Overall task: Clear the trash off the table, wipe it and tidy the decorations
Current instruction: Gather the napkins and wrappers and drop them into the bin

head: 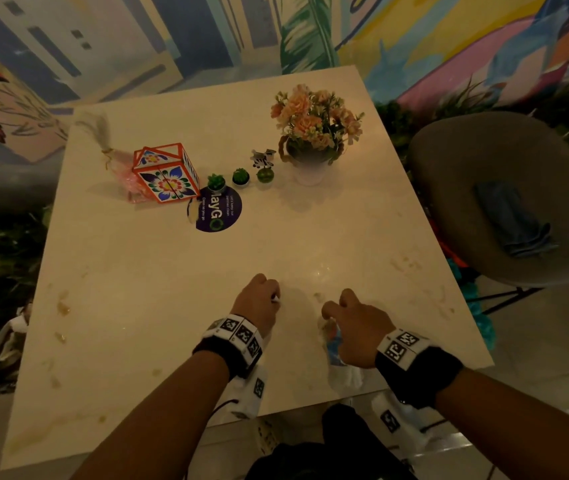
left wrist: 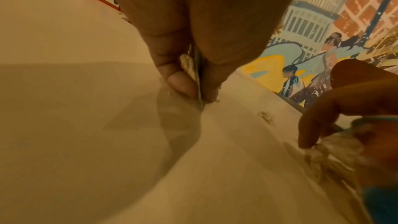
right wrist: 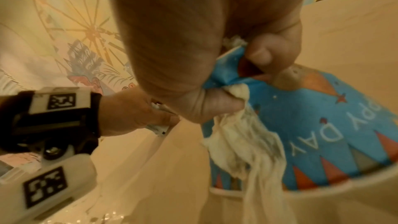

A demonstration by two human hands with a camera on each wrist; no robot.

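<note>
My left hand [head: 273, 293] is low on the near part of the pale table [head: 144, 341] and pinches a thin scrap of wrapper [left wrist: 199, 89] between thumb and fingertip. Its edge touches the tabletop. To its right, my right hand [head: 336, 308] grips a crumpled blue party napkin printed "PPY DAY" [right wrist: 312, 125] together with a wad of white tissue [right wrist: 247, 144], both held just above the table near its front edge. A crumb [left wrist: 266, 116] lies between the hands. At the far side stand a flower pot [head: 314, 136], a patterned lantern box [head: 165, 173] and small green plants [head: 241, 176].
Smears and stains [head: 62, 306] mark the left and right parts of the table. A grey chair [head: 484, 161] with a blue cloth [head: 515, 223] on its seat stands at the right. A bag [head: 6, 348] sits on the floor at the left. A round purple sticker [head: 219, 211] lies mid-table.
</note>
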